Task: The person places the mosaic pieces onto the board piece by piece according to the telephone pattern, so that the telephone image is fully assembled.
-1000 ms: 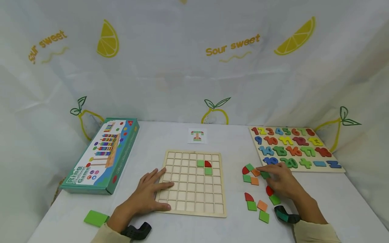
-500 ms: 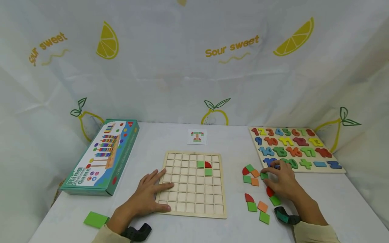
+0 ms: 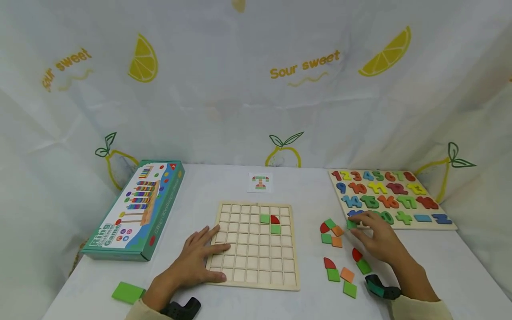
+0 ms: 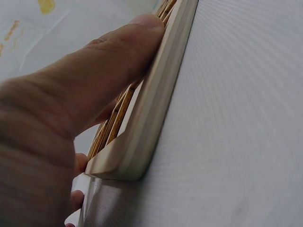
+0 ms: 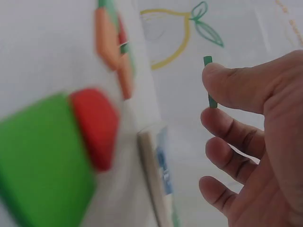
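Observation:
My right hand [image 3: 378,235] pinches a small green square tile [image 3: 351,224] just above the table, near the number board's front-left corner. In the right wrist view the tile [image 5: 212,100] is seen edge-on between thumb and finger. My left hand [image 3: 190,263] rests on the left side of a wooden grid board [image 3: 258,285], fingers spread. Its thumb [image 4: 118,52] lies on the board's front rim. Two green square tiles and a red quarter-round tile [image 3: 274,219] sit in the grid's upper right cells. Loose green, red and orange tiles [image 3: 333,275] lie between the board and my right hand.
A picture card with a T pattern [image 3: 261,182] lies behind the grid board. At the back right is a number puzzle board [image 3: 394,195]. A boxed ring game [image 3: 134,211] stands at left, with a green block [image 3: 128,292] in front of it.
My right hand has lifted the green square tile off the table, a little away from the loose tiles. The left hand stays on the board. The head view has tilted slightly upward.

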`<state>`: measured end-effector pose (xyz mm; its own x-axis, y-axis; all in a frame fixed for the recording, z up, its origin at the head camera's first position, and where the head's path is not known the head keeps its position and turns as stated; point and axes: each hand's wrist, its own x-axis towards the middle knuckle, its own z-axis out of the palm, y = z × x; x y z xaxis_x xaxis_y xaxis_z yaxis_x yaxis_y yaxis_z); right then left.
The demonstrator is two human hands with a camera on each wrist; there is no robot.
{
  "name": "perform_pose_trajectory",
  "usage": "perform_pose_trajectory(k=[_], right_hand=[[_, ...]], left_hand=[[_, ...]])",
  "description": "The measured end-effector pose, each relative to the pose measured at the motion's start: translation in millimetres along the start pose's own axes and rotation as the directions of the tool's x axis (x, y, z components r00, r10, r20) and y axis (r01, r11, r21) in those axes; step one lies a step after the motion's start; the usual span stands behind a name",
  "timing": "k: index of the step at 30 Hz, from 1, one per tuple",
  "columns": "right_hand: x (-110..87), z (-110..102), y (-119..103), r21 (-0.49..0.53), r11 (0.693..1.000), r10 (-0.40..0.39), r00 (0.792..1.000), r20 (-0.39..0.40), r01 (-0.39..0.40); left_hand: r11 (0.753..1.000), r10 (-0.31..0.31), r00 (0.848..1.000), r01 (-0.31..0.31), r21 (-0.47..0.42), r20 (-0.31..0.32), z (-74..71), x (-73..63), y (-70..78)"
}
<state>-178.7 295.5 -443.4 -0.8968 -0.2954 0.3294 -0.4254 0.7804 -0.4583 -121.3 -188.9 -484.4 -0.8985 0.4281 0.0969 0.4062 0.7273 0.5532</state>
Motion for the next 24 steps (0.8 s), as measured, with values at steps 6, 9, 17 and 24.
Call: perform_pose_trajectory(k=[6,9,17,24], right_hand=[[5.0,-9.4,-16.7,0.019,0.999,-0.03,0.998,-0.052,0.031],[9.8,-14.4,-28.7,0.029,0.999,-0.04,0.997,-0.073,0.042],[21.8,-23.2,-62.9,0.068,0.99,-0.106,0.978,-0.181,0.12],[37.3,-18.6,-94.1,0.164,0.968,-0.148,0.96,-0.239,0.19]], left_hand=[[1.0,-0.005,1.0,0.005,0.003,0.0,0.1,0.8,2.2],[1.0,-0.001,1.0,0.001,0.004,0.0,-0.3,0.7,2.6],[1.0,0.011,1.0,-0.011,0.007,0.001,0.5,0.5,1.6],[1.0,-0.002,1.0,0.002,0.013,-0.002,1.1,0.1,0.8]])
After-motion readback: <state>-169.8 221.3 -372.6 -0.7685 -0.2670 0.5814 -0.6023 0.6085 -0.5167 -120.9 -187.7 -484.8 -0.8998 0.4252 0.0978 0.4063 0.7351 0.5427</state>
